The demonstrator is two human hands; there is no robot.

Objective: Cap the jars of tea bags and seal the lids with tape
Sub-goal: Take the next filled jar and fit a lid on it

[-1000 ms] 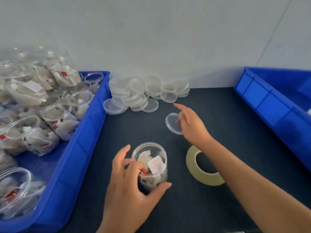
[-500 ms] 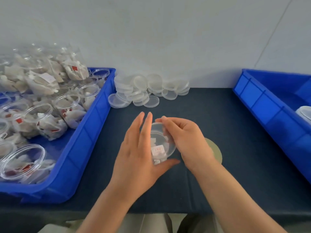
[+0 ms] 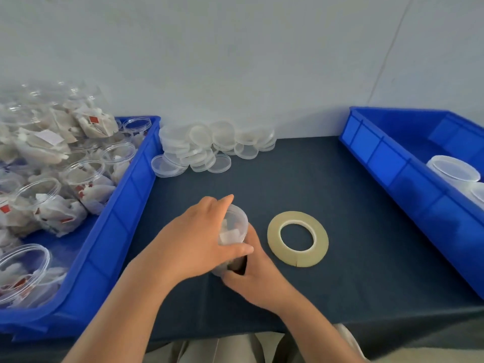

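Observation:
A clear jar of tea bags [image 3: 234, 230] stands on the dark table [image 3: 340, 205], a clear lid on its mouth. My left hand [image 3: 193, 239] lies over the top of the jar, fingers across the lid and thumb round the front. My right hand [image 3: 251, 273] grips the lower part of the jar from the right and below. A roll of yellowish tape [image 3: 297, 238] lies flat on the table just right of the jar, untouched. Much of the jar is hidden by my hands.
A heap of loose clear lids [image 3: 207, 146] lies at the back of the table by the wall. The blue bin [image 3: 110, 226] on the left holds several open jars of tea bags. The blue bin [image 3: 392, 163] on the right holds capped jars [image 3: 454, 171].
My right hand brought a lid from the table onto the jar, then dropped to grip the jar's lower part. My left hand moved from the jar's side onto its top.

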